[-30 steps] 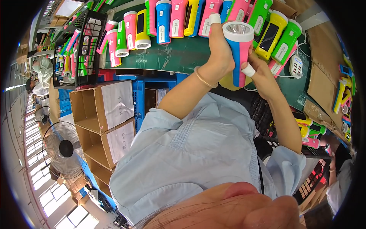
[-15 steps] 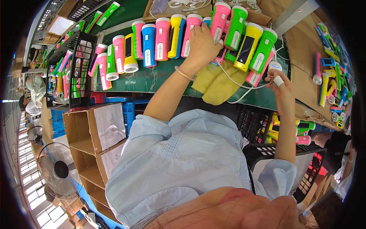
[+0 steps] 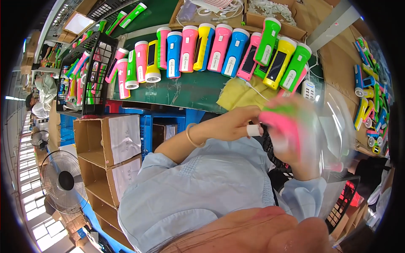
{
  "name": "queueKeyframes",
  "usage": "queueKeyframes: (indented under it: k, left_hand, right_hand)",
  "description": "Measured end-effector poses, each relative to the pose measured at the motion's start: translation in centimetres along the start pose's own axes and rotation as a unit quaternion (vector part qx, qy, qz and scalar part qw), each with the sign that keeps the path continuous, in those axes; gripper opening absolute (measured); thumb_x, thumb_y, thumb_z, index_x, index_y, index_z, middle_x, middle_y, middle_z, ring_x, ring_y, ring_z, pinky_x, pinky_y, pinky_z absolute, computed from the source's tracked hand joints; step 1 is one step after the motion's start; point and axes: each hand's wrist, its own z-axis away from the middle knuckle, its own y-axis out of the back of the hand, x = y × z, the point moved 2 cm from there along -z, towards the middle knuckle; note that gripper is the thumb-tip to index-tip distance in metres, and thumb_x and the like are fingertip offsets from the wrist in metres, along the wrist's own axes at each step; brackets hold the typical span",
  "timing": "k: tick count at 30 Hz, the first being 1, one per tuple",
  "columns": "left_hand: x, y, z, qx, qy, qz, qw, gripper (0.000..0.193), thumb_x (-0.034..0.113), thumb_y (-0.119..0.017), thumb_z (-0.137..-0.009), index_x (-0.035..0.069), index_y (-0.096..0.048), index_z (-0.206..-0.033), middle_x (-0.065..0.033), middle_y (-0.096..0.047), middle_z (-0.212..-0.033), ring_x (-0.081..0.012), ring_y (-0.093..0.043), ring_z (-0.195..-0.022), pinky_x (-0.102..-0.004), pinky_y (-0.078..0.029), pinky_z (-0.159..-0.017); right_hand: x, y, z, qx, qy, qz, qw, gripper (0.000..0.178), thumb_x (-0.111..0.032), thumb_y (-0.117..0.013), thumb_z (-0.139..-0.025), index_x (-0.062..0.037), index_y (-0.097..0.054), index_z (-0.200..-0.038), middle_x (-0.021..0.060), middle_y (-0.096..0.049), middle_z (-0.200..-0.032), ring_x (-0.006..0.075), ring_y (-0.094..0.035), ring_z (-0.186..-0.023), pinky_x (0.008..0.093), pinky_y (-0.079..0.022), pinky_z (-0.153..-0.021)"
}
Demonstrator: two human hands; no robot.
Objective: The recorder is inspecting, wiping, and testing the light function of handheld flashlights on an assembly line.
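In front of my chest, a pink-and-green flashlight (image 3: 287,120) is smeared by motion. My right hand (image 3: 289,149), also blurred, is wrapped round it. My left hand (image 3: 236,124) has its fingers bent at the flashlight's pink end, with a white wrap on the thumb; whether it grips or only touches is unclear. A clear, shiny see-through shape (image 3: 335,130) streaks beside my right hand, too blurred to name. Beyond the hands, a row of pink, blue, yellow and green flashlights (image 3: 190,48) lies on the green table (image 3: 168,90). A yellow cloth (image 3: 240,93) lies nearer me.
A white multi-port charger (image 3: 309,89) stands right of the row, with a white cable nearby. Cartons of cables (image 3: 211,19) and small white parts (image 3: 272,12) sit behind. A black crate (image 3: 86,99) of flashlights stands left; more flashlights (image 3: 371,97) are piled on the far right.
My left hand has come back from the row toward my chest. My right hand has left the charger and now holds a flashlight. A blue flashlight shows where my left hand was.
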Motion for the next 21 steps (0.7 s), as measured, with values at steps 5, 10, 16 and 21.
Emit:
queueKeyframes:
  k: [5, 10, 16, 21]
  left_hand:
    - [-1.6, 1.8, 0.7, 0.179, -0.054, 0.190, 0.964, 0.065, 0.029, -0.061, -0.081, 0.004, -0.029, -0.132, -0.0096, -0.045, -0.117, -0.0179, -0.046, -0.105, -0.0297, -0.043, -0.084]
    - [-2.3, 2.6, 0.7, 0.279, 0.100, 0.258, 0.920, 0.044, 0.035, -0.057, -0.084, -0.002, -0.049, -0.108, -0.0137, -0.055, -0.109, -0.0221, -0.057, -0.095, -0.0357, -0.045, -0.086]
    - [-0.8, 4.4, -0.5, 0.162, 0.073, 0.434, 0.883, 0.036, 0.023, -0.056, -0.085, 0.001, -0.044, -0.111, -0.0092, -0.053, -0.090, -0.0196, -0.056, -0.075, -0.0361, -0.050, -0.071]
    - [0.0, 4.9, -1.7, 0.211, 0.106, 0.519, 0.822, 0.040, 0.030, -0.052, -0.088, -0.002, -0.045, -0.111, -0.0110, -0.055, -0.085, -0.0185, -0.053, -0.066, -0.0294, -0.047, -0.059]
  right_hand:
    - [4.2, -2.3, 0.0, -0.016, -0.159, 0.073, 0.984, 0.033, -0.019, -0.056, -0.082, 0.0013, -0.046, -0.106, 0.0147, -0.055, -0.090, 0.0257, -0.055, -0.083, 0.0363, -0.044, -0.074]
    - [8.6, -1.0, 2.2, -0.224, -0.107, 0.158, 0.956, 0.031, -0.015, -0.055, -0.082, 0.0040, -0.048, -0.105, 0.0227, -0.051, -0.102, 0.0383, -0.051, -0.095, 0.0375, -0.043, -0.078]
    - [12.4, -1.7, 2.5, -0.111, 0.074, 0.349, 0.928, 0.038, 0.001, -0.057, -0.071, 0.0039, -0.047, -0.108, 0.0215, -0.049, -0.104, 0.0364, -0.050, -0.093, 0.0396, -0.044, -0.077]
    - [15.0, -3.7, 1.6, -0.100, -0.002, 0.440, 0.892, 0.041, 0.001, -0.055, -0.068, 0.0006, -0.047, -0.108, 0.0188, -0.053, -0.092, 0.0361, -0.056, -0.081, 0.0424, -0.045, -0.069]
